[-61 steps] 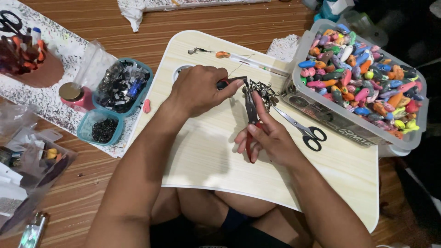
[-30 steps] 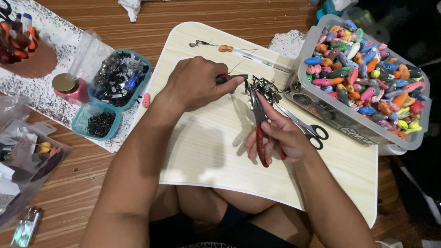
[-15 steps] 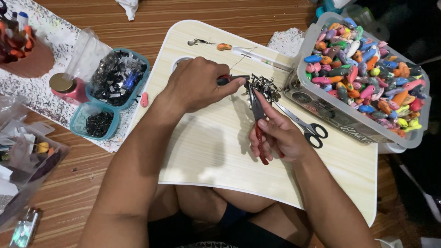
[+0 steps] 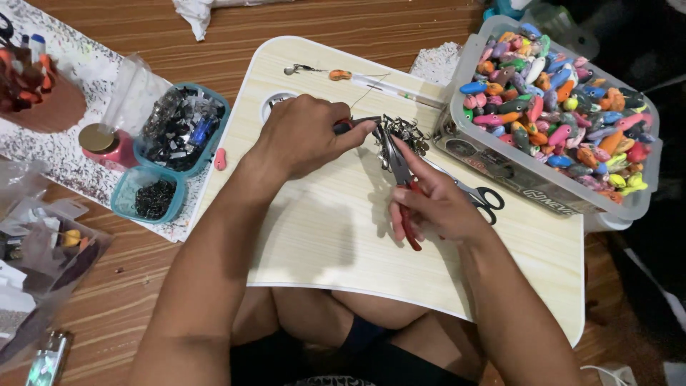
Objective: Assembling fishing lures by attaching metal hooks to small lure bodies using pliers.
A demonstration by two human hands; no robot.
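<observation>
Red-handled pliers (image 4: 401, 187) are gripped in the right hand (image 4: 436, 204), their tips at a cluster of metal pieces (image 4: 401, 132). A second tool (image 4: 350, 125) is held by the left hand (image 4: 307, 136) over the pale lap desk (image 4: 321, 229).

I log red-handled pliers (image 4: 401, 187) gripped upright-tilted in my right hand (image 4: 436, 207), jaws meeting a tangled cluster of small dark metal hooks (image 4: 401, 134) above the pale lap tray, with a second dark-handled tool (image 4: 354, 125) pinched level in my left hand (image 4: 304, 136).

The left hand (image 4: 304, 136) hides most of its small tool (image 4: 355, 125).
</observation>
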